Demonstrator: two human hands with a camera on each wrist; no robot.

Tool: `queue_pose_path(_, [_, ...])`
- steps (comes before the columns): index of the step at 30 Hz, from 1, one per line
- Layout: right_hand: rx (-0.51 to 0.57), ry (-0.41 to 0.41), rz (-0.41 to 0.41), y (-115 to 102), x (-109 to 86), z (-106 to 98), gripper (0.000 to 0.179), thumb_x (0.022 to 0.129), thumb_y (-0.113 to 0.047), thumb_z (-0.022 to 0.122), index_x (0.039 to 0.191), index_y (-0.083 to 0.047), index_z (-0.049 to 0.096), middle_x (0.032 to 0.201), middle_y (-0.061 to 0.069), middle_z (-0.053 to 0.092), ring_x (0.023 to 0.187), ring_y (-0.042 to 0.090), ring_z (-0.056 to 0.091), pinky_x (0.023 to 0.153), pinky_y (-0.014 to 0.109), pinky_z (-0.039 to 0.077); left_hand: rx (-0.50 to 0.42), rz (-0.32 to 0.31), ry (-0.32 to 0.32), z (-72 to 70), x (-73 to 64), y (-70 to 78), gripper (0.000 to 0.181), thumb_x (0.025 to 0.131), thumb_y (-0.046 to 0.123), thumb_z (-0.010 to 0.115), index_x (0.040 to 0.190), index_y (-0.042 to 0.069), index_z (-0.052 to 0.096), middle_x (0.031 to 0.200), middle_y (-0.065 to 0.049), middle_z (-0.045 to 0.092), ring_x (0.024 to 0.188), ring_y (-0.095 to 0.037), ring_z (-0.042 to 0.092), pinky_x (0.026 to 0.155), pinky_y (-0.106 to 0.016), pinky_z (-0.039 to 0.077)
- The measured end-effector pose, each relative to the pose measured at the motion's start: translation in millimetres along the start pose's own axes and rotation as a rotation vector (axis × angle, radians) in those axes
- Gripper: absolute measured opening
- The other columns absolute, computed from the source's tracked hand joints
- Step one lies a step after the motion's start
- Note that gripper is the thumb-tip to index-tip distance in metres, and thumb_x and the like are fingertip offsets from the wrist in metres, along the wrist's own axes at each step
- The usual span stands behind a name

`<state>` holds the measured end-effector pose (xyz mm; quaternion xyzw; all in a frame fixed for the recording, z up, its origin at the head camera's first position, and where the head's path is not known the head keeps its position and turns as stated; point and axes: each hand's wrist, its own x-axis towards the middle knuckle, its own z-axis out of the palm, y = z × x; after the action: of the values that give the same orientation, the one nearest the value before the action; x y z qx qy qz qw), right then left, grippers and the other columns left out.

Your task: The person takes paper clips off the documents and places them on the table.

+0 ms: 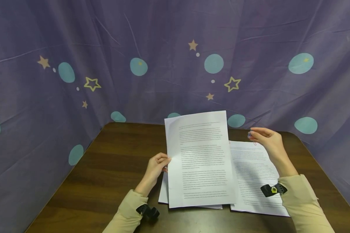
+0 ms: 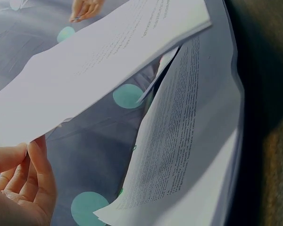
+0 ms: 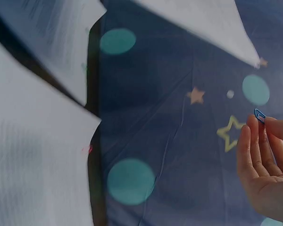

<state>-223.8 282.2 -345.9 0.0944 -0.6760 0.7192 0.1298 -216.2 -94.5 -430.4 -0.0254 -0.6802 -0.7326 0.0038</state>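
Observation:
My left hand pinches the left edge of a printed paper sheaf, which stands raised and tilted over the table. In the left wrist view the thumb and forefinger meet at the sheaf's edge. A small blue paper clip is pinched between thumb and fingertips of my right hand, held up to the right of the sheaf. Beneath the raised sheaf lies another paper stack, mostly hidden by it. Below my right hand a second printed stack lies flat, with a red paper clip on its top edge.
Everything lies on a dark brown wooden table. A purple curtain with stars and dots hangs close behind its far edge. In the left wrist view, a green clip shows at the edge of the lower stack.

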Motion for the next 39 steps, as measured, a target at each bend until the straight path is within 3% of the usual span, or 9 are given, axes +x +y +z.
queue_pose_path(1, [0.013, 0.004, 0.004, 3.0, -0.7, -4.9, 0.013, 0.081, -0.002, 0.061, 0.093, -0.005, 0.066, 0.077, 0.0, 0.068, 0.069, 0.011, 0.064, 0.064, 0.021, 0.051, -0.001, -0.007, -0.002, -0.6, 0.1, 0.5, 0.011, 0.08, -0.003, 0.058, 0.087, -0.011, 0.053, 0.061, 0.003, 0.057, 0.053, -0.008, 0.049, 0.043, -0.019, 0.042])
queue_pose_path(7, [-0.009, 0.006, 0.031, 89.2, 19.1, -86.4, 0.031, 0.081, -0.007, 0.063, 0.11, 0.005, 0.058, 0.09, 0.006, 0.067, 0.075, 0.018, 0.065, 0.069, 0.026, 0.051, -0.004, -0.032, -0.008, -2.2, -3.2, 8.1, 0.013, 0.081, -0.003, 0.058, 0.088, -0.012, 0.052, 0.061, 0.002, 0.055, 0.055, -0.01, 0.048, 0.044, -0.019, 0.042])
queue_pose_path(8, [-0.021, 0.016, 0.037, 107.6, 23.0, -103.5, 0.033, 0.081, -0.009, 0.064, 0.11, 0.003, 0.059, 0.092, 0.006, 0.066, 0.076, 0.019, 0.065, 0.069, 0.027, 0.051, -0.003, -0.032, -0.006, -2.3, -3.1, 7.7, 0.013, 0.081, -0.003, 0.058, 0.088, -0.012, 0.052, 0.061, 0.003, 0.055, 0.055, -0.01, 0.048, 0.044, -0.019, 0.042])
queue_pose_path(13, [-0.082, 0.121, 0.095, 151.5, 21.6, -151.3, 0.037, 0.078, -0.015, 0.067, 0.11, 0.001, 0.059, 0.092, 0.006, 0.066, 0.075, 0.019, 0.065, 0.066, 0.028, 0.051, -0.001, -0.042, -0.004, -3.9, 1.1, 0.5, 0.012, 0.081, -0.002, 0.059, 0.088, -0.01, 0.054, 0.061, 0.003, 0.055, 0.055, -0.01, 0.048, 0.044, -0.019, 0.042])
queue_pose_path(19, [-0.129, 0.154, 0.166, 146.1, 4.4, -163.9, 0.03, 0.077, -0.018, 0.068, 0.102, -0.001, 0.064, 0.082, 0.001, 0.068, 0.07, 0.014, 0.065, 0.062, 0.025, 0.051, -0.006, -0.041, -0.012, -3.7, 1.2, 0.4, 0.012, 0.081, -0.004, 0.058, 0.088, -0.011, 0.053, 0.061, 0.003, 0.055, 0.054, -0.01, 0.048, 0.044, -0.02, 0.042])
queue_pose_path(24, [-0.206, 0.16, 0.24, 115.5, -13.2, -150.0, 0.004, 0.08, -0.017, 0.066, 0.082, -0.019, 0.068, 0.073, -0.008, 0.066, 0.064, 0.008, 0.064, 0.06, 0.022, 0.051, -0.015, -0.036, 0.012, -2.6, -0.1, 0.4, 0.011, 0.08, -0.003, 0.059, 0.087, -0.01, 0.053, 0.059, 0.003, 0.055, 0.052, -0.008, 0.047, 0.044, -0.019, 0.042])
queue_pose_path(27, [-0.28, 0.148, 0.261, 95.8, -23.0, -140.1, 0.012, 0.082, -0.016, 0.063, 0.076, -0.026, 0.065, 0.07, -0.013, 0.064, 0.062, 0.005, 0.063, 0.059, 0.021, 0.051, -0.015, -0.021, 0.018, -1.9, -0.9, 0.1, 0.011, 0.08, -0.003, 0.058, 0.087, -0.011, 0.052, 0.059, 0.004, 0.055, 0.052, -0.007, 0.047, 0.043, -0.018, 0.042])
queue_pose_path(31, [-0.323, 0.143, 0.257, 84.3, -30.9, -135.9, 0.016, 0.084, -0.011, 0.058, 0.074, -0.022, 0.063, 0.068, -0.014, 0.061, 0.059, 0.004, 0.062, 0.056, 0.02, 0.051, -0.023, -0.009, 0.021, -1.3, -1.3, -1.2, 0.012, 0.08, -0.003, 0.058, 0.086, -0.011, 0.052, 0.058, 0.004, 0.055, 0.051, -0.007, 0.047, 0.042, -0.017, 0.041])
queue_pose_path(39, [-0.34, 0.15, 0.308, 94.4, -34.7, -149.0, 0.01, 0.082, -0.011, 0.062, 0.075, -0.016, 0.065, 0.068, -0.014, 0.061, 0.06, 0.003, 0.061, 0.056, 0.019, 0.051, -0.017, -0.016, 0.032, -1.0, -1.4, -2.8, 0.014, 0.079, -0.002, 0.06, 0.087, -0.011, 0.053, 0.058, 0.004, 0.055, 0.052, -0.007, 0.047, 0.042, -0.018, 0.042])
